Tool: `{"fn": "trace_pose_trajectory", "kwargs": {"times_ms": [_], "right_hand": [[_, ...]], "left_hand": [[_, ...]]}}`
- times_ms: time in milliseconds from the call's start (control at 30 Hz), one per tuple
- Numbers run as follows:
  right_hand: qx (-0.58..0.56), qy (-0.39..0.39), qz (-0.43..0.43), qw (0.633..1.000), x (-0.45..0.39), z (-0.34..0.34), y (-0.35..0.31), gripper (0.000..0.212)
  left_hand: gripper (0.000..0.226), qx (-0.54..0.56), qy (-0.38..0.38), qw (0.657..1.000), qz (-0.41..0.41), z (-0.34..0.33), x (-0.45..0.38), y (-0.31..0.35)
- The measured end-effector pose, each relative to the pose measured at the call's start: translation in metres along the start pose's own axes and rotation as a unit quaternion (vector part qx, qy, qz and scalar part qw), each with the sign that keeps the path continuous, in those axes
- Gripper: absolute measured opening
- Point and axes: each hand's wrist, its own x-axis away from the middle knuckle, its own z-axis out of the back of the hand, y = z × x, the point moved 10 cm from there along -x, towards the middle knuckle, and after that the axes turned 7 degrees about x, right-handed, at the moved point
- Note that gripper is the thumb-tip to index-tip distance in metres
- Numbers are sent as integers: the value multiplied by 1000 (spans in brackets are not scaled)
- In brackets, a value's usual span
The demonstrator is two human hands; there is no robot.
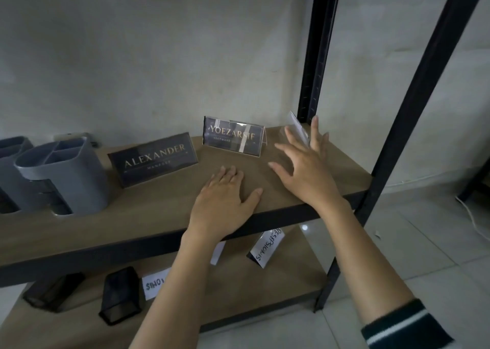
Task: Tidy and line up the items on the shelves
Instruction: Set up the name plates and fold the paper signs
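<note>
Left hand [225,200] is laid flat on the upper shelf [148,210] near its front edge, fingers straight, nothing held. Right hand [305,168] is spread w/ fingers apart, reaching toward a clear stand [298,126] at the far right corner; contact can't be told. A "YOEZARSIE" name plate [232,139] is stood far centre, an "ALEXANDER" plate [153,159] left of it, grey organizers [63,173] at far left. On the lower shelf [238,287], black mesh holders [120,297] and white handwritten cards [266,248] are scattered.
</note>
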Motion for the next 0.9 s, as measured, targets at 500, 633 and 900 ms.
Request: {"fn": "trace_pose_trajectory", "kwargs": {"times_ms": [500, 633, 900], "right_hand": [[-77, 93, 48, 992, 5, 16, -8, 33], [-114, 222, -33, 968, 16, 36, 15, 25], [-119, 440, -4, 890, 118, 46, -4, 13]], "left_hand": [[67, -53, 8, 998, -31, -1, 5, 5], [61, -59, 36, 996, -49, -1, 7, 4], [39, -110, 279, 916, -267, 0, 76, 49]]}}
